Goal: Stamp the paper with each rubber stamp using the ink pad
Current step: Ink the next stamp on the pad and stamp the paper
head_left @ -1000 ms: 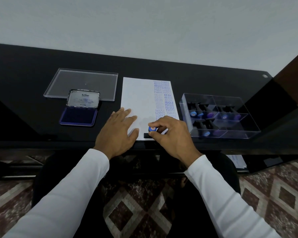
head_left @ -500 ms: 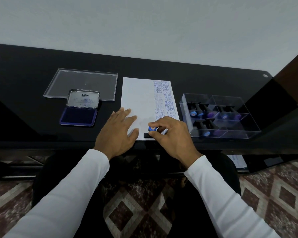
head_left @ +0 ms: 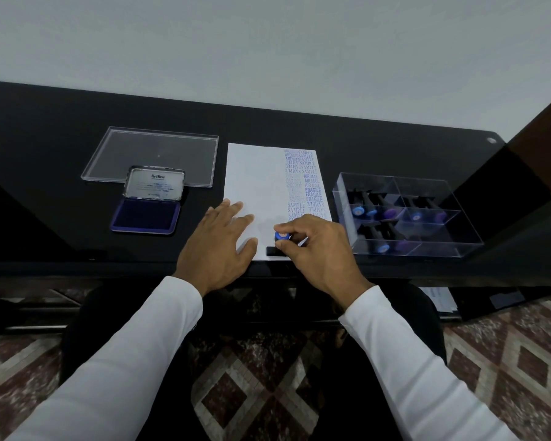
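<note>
Blue-capped rubber stamp (head_left: 282, 236), judged light, rigid and best pinched at its knob, stands at the near edge of the thin, slide-prone paper (head_left: 255, 183), right hand (head_left: 318, 249) fingers clasping it, left hand (head_left: 217, 246) pressing flat, fingers straight.

Left hand (head_left: 218, 241) is lying flat, palm down, fingers straight and slightly spread, thumb out to the right. Right hand (head_left: 315, 249) is sitting just beside it, fingers curled, thumb and fingertips pinching the blue-capped black rubber stamp (head_left: 281, 236). Both white-sleeved forearms are angling inward toward the hands.
</note>
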A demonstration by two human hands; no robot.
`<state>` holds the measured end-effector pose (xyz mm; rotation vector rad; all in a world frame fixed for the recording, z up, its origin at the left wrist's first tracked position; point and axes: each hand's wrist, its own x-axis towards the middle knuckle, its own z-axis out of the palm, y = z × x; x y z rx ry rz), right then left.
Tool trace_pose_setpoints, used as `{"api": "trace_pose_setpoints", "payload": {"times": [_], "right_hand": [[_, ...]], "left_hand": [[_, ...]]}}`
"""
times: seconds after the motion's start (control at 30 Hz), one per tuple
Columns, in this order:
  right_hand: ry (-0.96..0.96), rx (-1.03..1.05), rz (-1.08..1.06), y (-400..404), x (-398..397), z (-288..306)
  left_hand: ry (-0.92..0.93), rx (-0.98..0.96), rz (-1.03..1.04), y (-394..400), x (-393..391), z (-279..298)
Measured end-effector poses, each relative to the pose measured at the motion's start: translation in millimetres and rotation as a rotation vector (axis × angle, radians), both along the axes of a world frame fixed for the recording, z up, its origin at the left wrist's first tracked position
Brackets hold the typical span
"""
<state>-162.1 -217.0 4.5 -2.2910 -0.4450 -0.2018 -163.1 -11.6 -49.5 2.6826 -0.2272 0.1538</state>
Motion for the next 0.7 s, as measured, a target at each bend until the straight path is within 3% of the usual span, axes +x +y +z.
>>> {"api": "trace_pose_setpoints", "payload": {"times": [0.7], "right_hand": [[-0.072, -0.053, 0.022, 1.7, -2.0, -1.5]], "left_hand": [[-0.001, 0.012, -0.003, 0.4, 1.3, -2.7]]}}
